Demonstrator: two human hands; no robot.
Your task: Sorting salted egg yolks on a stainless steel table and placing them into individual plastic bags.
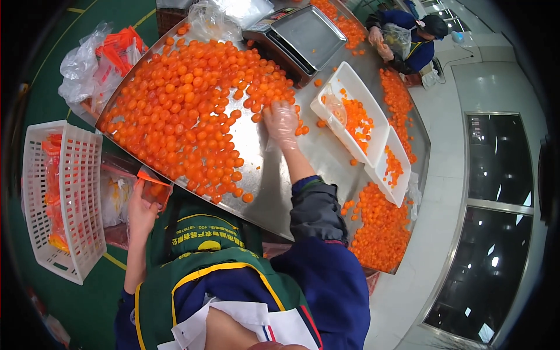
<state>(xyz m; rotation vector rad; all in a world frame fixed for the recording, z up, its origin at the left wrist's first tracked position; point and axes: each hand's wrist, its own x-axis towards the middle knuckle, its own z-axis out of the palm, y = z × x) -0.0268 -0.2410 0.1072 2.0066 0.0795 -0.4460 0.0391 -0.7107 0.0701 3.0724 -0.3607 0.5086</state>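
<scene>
A broad heap of round orange balls, by their look salted egg yolks (181, 99), covers the left part of the steel table (245, 151). At the heap's right edge is my right hand (280, 123), in a clear plastic glove. Its fingers curl down among the yolks, and what they close on is hidden beneath them. Below the table's left front edge, my left hand (142, 209) grips an orange-and-clear plastic bag (157, 182) by its side. Some orange shows inside that bag.
A weighing scale (303, 38) stands at the back. Two white trays (364, 153) with yolks lie to the right, near more yolk piles (379, 227). On the left are a white crate (73, 198) and plastic bags (96, 64). A co-worker (411, 41) handles something far right.
</scene>
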